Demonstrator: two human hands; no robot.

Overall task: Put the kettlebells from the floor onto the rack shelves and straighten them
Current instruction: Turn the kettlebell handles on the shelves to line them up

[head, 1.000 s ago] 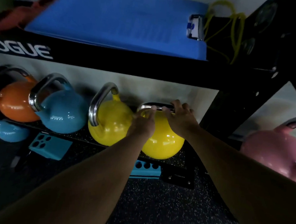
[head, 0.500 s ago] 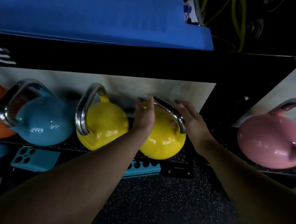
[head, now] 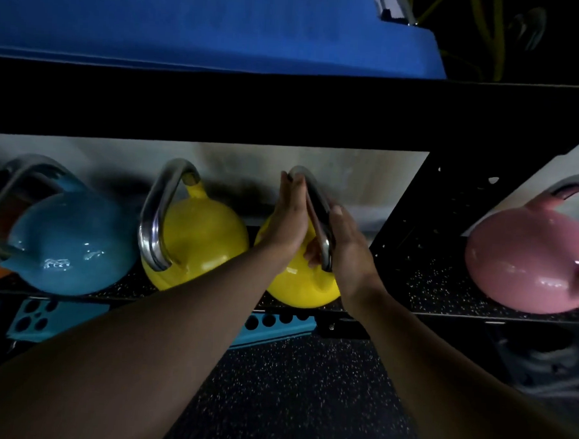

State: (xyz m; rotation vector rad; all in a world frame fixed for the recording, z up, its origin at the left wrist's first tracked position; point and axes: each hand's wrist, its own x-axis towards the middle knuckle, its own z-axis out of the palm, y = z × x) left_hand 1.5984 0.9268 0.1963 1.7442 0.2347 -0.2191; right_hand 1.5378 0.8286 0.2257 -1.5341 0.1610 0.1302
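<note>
One view only, from your head, so nothing is shared with another camera. You look forward and down, square-on at the rack [head: 287,108], close enough that its top beam spans the full width. Wide-angle: edges bow. Your forearms run in from the bottom corners toward centre. The lower shelf [head: 445,294] sits at mid-height, the floor [head: 289,387] fills the bottom centre, and a blue mat [head: 191,23] on the upper level fills the top.

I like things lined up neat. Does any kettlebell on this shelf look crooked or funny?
Nothing looks broken or tipped over. The blue kettlebell and both yellow ones sit in a row with handles turned about the same way. The left hand and right hand press flat against the right yellow one's handle.
</note>
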